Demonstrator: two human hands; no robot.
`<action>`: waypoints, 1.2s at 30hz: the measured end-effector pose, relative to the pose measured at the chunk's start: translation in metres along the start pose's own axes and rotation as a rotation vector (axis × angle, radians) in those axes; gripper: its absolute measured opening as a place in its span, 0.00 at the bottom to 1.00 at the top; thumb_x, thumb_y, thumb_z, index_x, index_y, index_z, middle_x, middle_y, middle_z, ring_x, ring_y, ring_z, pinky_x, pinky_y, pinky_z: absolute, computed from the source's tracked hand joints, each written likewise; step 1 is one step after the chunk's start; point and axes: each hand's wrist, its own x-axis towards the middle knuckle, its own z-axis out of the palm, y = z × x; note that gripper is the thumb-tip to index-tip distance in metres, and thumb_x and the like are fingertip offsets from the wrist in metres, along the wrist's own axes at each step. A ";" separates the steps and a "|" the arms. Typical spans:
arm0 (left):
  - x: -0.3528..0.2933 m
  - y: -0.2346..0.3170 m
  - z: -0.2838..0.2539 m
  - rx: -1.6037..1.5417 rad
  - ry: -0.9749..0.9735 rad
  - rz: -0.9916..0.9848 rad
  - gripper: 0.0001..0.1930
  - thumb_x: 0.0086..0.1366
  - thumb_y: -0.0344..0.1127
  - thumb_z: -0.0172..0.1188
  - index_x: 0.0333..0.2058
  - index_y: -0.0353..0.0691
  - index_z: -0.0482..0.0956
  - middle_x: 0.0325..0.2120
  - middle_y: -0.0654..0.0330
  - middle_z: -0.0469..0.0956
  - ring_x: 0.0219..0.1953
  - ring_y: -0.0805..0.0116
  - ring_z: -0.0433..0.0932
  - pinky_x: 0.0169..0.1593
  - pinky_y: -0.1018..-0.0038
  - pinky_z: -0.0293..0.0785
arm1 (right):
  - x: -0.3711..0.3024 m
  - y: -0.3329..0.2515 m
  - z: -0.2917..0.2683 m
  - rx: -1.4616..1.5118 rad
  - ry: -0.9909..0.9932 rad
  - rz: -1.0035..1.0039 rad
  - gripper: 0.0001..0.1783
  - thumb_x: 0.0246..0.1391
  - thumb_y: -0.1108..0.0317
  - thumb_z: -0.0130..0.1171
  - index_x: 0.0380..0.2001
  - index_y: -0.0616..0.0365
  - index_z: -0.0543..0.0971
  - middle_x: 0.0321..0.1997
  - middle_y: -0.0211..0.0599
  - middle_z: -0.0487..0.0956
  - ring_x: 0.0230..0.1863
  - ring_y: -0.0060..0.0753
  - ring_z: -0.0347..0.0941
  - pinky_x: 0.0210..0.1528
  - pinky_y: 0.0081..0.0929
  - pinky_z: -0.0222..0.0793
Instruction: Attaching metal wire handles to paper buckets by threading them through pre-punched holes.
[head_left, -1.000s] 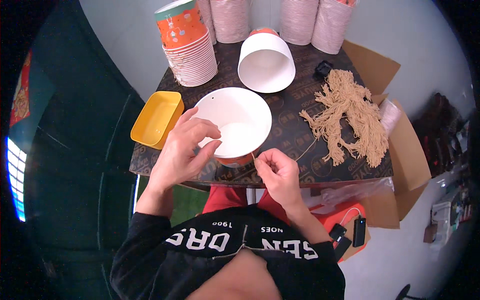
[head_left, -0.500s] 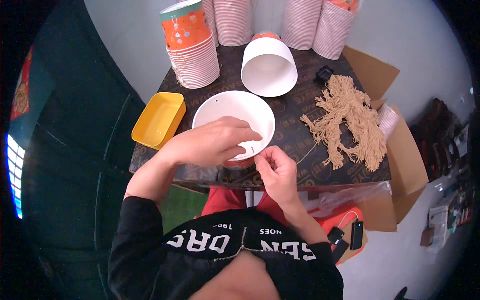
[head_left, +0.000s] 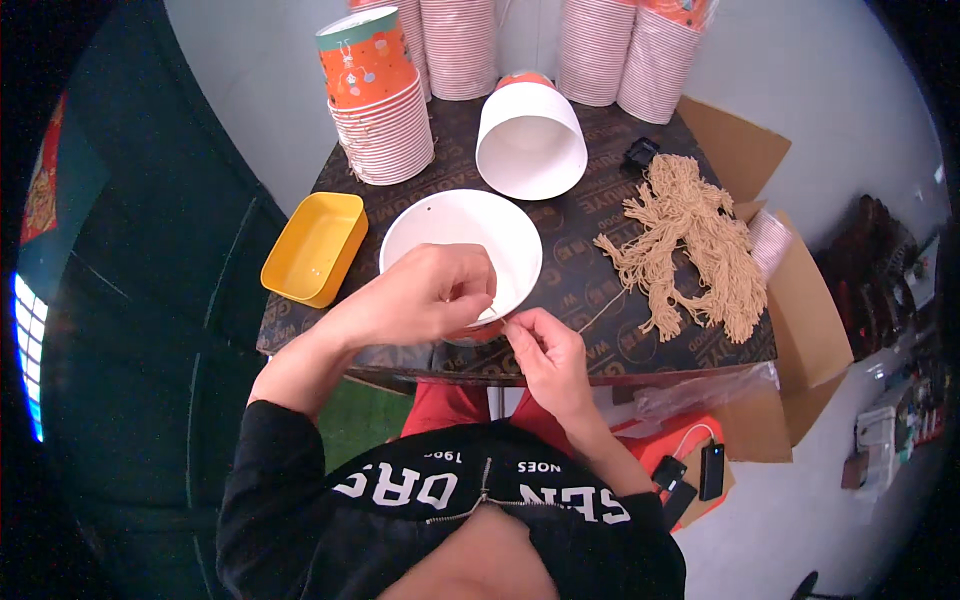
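A white-lined paper bucket (head_left: 512, 235) stands upright at the table's near edge, its open mouth facing up. My left hand (head_left: 440, 285) reaches over the near rim, its fingers curled and pinching a thin tan string at the inside of the wall. Just outside the same rim, my right hand (head_left: 548, 352) is closed, thumb against forefinger, on the string (head_left: 604, 309). From there the string trails right toward a heap of tan strings (head_left: 690, 240). A small dark hole shows in the bucket's far wall.
A yellow plastic box (head_left: 313, 250) sits at the left. Behind stand a stack of orange-printed buckets (head_left: 380, 130), a bucket lying on its side (head_left: 530, 150) and wrapped stacks (head_left: 460, 50). A small black object (head_left: 640, 154) lies beside the strings; an open cardboard box (head_left: 805, 330) is at right.
My left hand's fingers have curled from stretched out inside the bucket to a pinch on the string by the near rim. My right hand stays outside the rim. The view has shifted slightly.
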 end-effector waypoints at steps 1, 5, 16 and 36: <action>-0.002 0.003 0.001 -0.075 0.021 -0.038 0.02 0.57 0.23 0.56 0.28 0.31 0.77 0.22 0.56 0.77 0.24 0.67 0.76 0.29 0.71 0.70 | 0.001 0.000 0.001 0.030 -0.003 0.012 0.09 0.65 0.68 0.55 0.34 0.63 0.77 0.21 0.21 0.71 0.22 0.10 0.63 0.24 0.15 0.59; 0.002 -0.001 0.010 -0.278 0.013 0.062 0.03 0.58 0.22 0.54 0.28 0.32 0.77 0.22 0.62 0.77 0.23 0.77 0.72 0.27 0.77 0.68 | 0.005 0.001 0.003 0.074 -0.002 -0.010 0.09 0.65 0.68 0.55 0.33 0.63 0.77 0.21 0.22 0.71 0.22 0.11 0.63 0.24 0.14 0.58; 0.007 0.001 0.015 -0.440 -0.036 -0.232 0.04 0.65 0.27 0.59 0.31 0.32 0.78 0.19 0.66 0.76 0.17 0.82 0.70 0.19 0.83 0.64 | 0.008 -0.031 -0.026 0.336 0.042 -0.028 0.06 0.64 0.75 0.51 0.41 0.64 0.75 0.31 0.25 0.74 0.29 0.12 0.67 0.31 0.12 0.64; 0.020 -0.004 0.008 -0.493 -0.082 -0.260 0.04 0.63 0.26 0.61 0.31 0.32 0.78 0.22 0.65 0.76 0.23 0.80 0.72 0.27 0.82 0.68 | 0.043 -0.045 -0.030 -0.255 0.013 -0.455 0.10 0.47 0.83 0.58 0.35 0.66 0.78 0.37 0.43 0.73 0.37 0.40 0.73 0.38 0.29 0.70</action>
